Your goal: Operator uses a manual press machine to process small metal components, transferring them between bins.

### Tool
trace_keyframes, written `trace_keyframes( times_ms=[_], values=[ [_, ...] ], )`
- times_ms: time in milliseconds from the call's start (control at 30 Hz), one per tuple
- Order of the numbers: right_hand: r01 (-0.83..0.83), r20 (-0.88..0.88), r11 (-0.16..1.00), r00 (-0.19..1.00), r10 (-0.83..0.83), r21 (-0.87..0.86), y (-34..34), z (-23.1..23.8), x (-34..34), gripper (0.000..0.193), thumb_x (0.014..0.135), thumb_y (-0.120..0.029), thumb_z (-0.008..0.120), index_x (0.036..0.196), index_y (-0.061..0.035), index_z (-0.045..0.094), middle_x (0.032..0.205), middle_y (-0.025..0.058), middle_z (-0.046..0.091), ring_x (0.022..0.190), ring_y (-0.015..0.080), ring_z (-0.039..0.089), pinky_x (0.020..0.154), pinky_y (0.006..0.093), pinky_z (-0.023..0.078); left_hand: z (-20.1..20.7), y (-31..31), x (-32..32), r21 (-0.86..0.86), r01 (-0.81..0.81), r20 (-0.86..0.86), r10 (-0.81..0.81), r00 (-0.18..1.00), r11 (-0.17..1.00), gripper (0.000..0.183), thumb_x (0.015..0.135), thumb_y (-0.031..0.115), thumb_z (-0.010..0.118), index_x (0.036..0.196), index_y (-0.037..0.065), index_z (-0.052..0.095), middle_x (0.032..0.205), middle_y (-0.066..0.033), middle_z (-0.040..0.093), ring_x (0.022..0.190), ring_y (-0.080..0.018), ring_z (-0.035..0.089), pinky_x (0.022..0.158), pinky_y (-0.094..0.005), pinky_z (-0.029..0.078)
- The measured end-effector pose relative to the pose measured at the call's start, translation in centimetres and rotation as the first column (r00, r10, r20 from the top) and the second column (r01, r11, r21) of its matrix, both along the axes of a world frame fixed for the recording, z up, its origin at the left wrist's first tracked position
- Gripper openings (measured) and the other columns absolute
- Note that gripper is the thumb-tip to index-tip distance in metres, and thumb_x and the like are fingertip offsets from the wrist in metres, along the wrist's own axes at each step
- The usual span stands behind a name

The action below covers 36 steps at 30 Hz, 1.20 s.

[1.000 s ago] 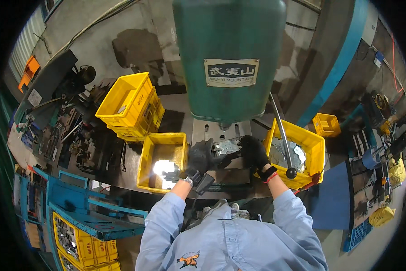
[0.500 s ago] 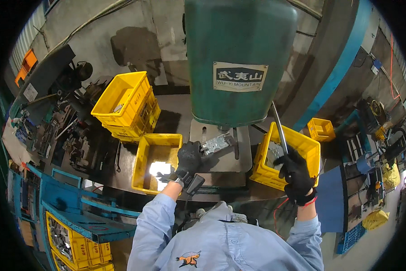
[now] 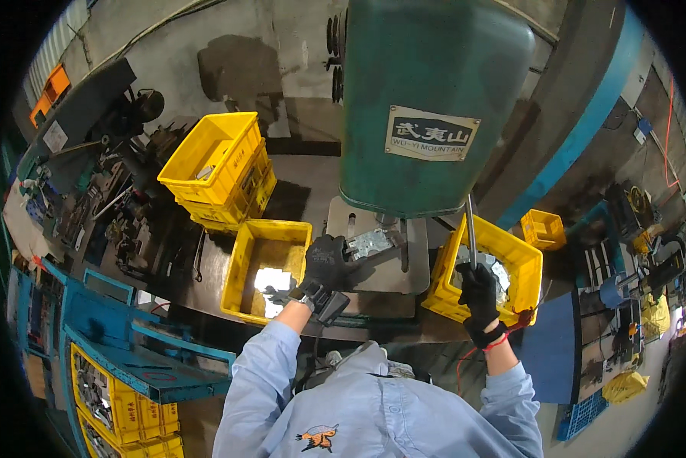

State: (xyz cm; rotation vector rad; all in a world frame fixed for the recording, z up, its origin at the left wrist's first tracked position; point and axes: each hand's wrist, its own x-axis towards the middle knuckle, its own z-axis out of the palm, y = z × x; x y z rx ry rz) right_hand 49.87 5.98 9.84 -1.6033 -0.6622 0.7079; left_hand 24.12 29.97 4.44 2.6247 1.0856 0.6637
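Observation:
A green drill press (image 3: pixel 434 91) stands before me, its head over a grey slotted machine table (image 3: pixel 377 282). Beneath the spindle lies a silver metal plate (image 3: pixel 370 244) with a dark piece at its right end. My left hand (image 3: pixel 326 262), black-gloved, is closed at the plate's left end; its fingertips are partly hidden. On the right side, my right hand (image 3: pixel 480 296), gloved too, wraps round the lower end of the press's steel lever (image 3: pixel 471 229). The drill tip is hidden behind the head.
Left of the table sits a yellow bin (image 3: pixel 231 267) with bright metal pieces; stacked yellow crates (image 3: pixel 206 198) stand behind it. Another yellow bin (image 3: pixel 526 267) with metal parts lies under my right hand. A blue metal frame (image 3: pixel 183 389) is at the lower left.
My right hand has moved left with the lever, which now stands more upright in view. My left hand stays by the plate. The whole view has shifted slightly.

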Motion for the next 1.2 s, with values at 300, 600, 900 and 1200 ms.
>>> trace_keyframes(
  times_ms=[300,600,900,1200],
  values=[
    [0.111,-0.089,0.985,0.991,-0.099,0.130,2.0,-4.6,0.6,0.011,0.098,-0.014,0.067,0.106,-0.0069,0.070,0.070,-0.0059,0.055,0.051,0.0042,0.048,0.043,0.0221,0.034,0.2,0.4,0.2,-0.103,0.007,-0.001,-0.007,1.000,0.995,0.078,0.060,0.078,0.073,0.090,0.006,0.070,0.084,-0.0199,0.067,0.079,-0.0380,0.067,0.074,-0.0477,0.054],
    [0.109,-0.254,0.967,0.966,-0.049,0.228,2.5,-7.0,1.7,0.021,0.105,-0.020,0.054,0.109,-0.0047,0.068,0.066,-0.0045,0.052,0.046,0.0052,0.044,0.041,0.0226,0.032,-2.2,0.9,0.7,0.140,-0.015,0.139,-0.005,0.990,0.990,0.053,0.066,0.054,0.079,0.082,0.005,0.069,0.071,-0.0165,0.066,0.067,-0.0368,0.067,0.059,-0.0510,0.054],
    [0.158,-0.254,0.965,0.962,-0.102,0.211,3.0,-7.3,1.6,0.010,0.099,-0.011,0.062,0.104,-0.0069,0.069,0.070,-0.0034,0.055,0.050,0.0048,0.047,0.043,0.0223,0.035,0.3,-0.7,0.5,0.070,-0.066,0.028,0.064,0.998,0.995,0.078,0.058,0.068,0.082,0.098,0.002,0.068,0.088,-0.0207,0.069,0.077,-0.0377,0.069,0.068,-0.0493,0.056],
    [0.178,-0.038,0.957,0.984,-0.174,0.227,3.5,-7.4,0.8,0.010,0.099,-0.011,0.064,0.103,-0.0058,0.071,0.069,-0.0057,0.051,0.052,0.0034,0.045,0.045,0.0224,0.033,0.5,-1.0,0.9,0.012,-0.118,0.011,0.118,0.993,0.993,0.080,0.054,0.070,0.080,0.096,0.003,0.070,0.083,-0.0202,0.070,0.073,-0.0373,0.070,0.066,-0.0473,0.058]
  ],
)
